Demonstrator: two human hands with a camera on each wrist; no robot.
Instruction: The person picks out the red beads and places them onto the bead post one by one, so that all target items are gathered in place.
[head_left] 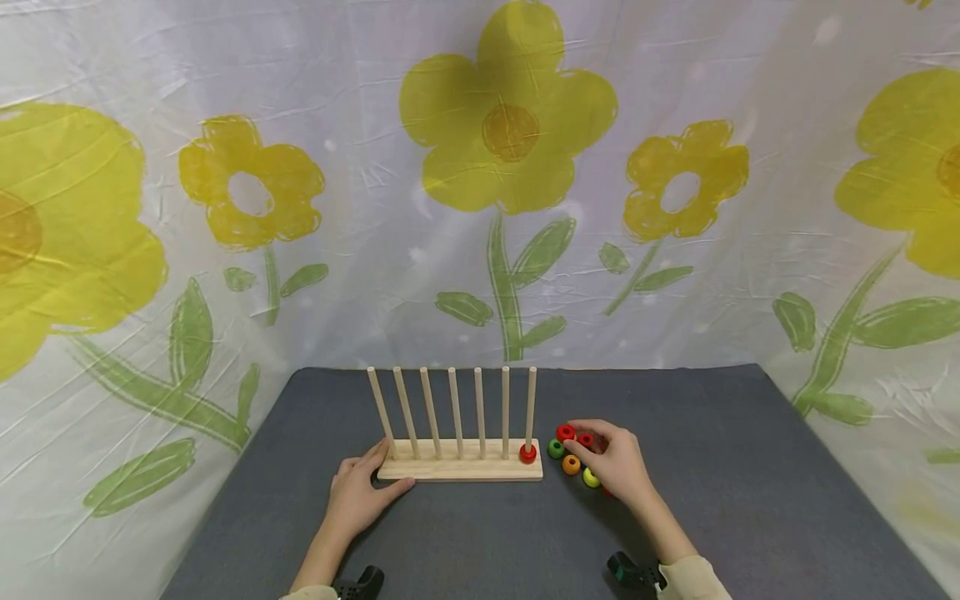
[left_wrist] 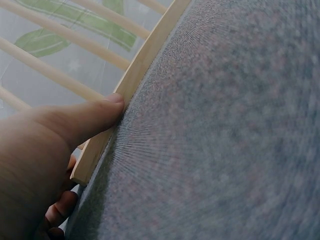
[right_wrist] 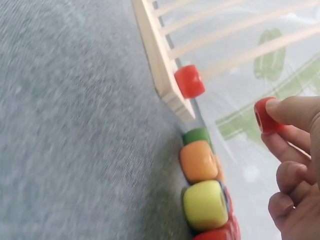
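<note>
Pinching a red bead (right_wrist: 265,120), the thumb and index finger of my right hand (head_left: 618,467) were clamped on its sides; my other fingers were curled loosely toward the palm. The held bead was off the table (head_left: 480,533), just right of the wooden rack (head_left: 450,472), its hole facing sideways in the right wrist view.

Left hand (head_left: 358,496): thumb against the front edge of the rack's base, fingers round its left end, so the grip was clamped on that corner. The rack stood upright on the dark grey cloth with seven pegs (head_left: 480,412) in a row. A threaded red bead (head_left: 528,454) sat low on the rightmost peg (head_left: 530,408).

Loose stock, bunched beside the rack's right end and partly under my right hand: a green bead (right_wrist: 196,135), an orange bead (right_wrist: 199,161) and a yellow bead (right_wrist: 205,205), in that order toward me, plus further red pieces (right_wrist: 215,235) partly hidden. Exact count of the bunch: could not tell.
</note>
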